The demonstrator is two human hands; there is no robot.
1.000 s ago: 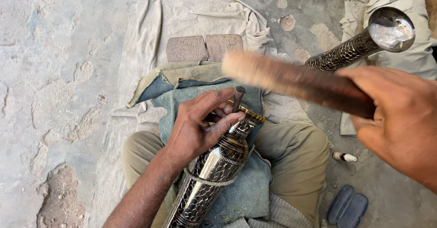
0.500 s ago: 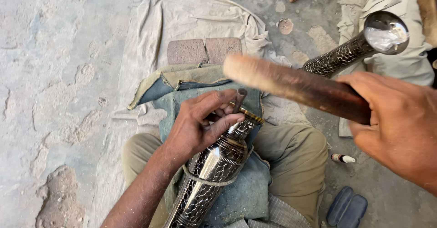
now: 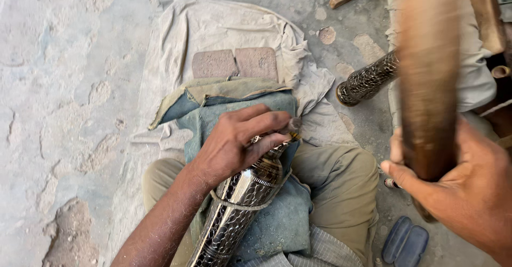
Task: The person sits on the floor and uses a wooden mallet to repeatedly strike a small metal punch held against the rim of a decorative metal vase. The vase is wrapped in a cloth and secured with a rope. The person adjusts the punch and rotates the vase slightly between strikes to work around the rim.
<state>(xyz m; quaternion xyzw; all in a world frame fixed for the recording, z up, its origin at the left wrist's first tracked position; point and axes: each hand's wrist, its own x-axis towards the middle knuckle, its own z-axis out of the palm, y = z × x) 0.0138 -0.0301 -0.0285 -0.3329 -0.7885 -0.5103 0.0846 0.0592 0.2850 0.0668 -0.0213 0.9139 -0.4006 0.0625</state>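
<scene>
left hand [image 3: 234,144] steadying metal vessel [image 3: 237,203] angled up-right, wooden mallet [image 3: 426,80] upright

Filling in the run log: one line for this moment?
left hand: pins metal vessel on lap | right hand: wooden mallet raised, blurred

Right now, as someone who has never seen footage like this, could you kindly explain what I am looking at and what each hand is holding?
The picture comes from a camera worn on a person's head, looking down at their own lap and bare hands. The left hand grips the top of a shiny patterned metal vessel, which lies on a blue-grey cloth across the legs, and pinches a small tool against it. The right hand holds a wooden mallet, raised and blurred. On the concrete floor lie a pale cloth, two bricks and a second patterned metal piece.
</scene>
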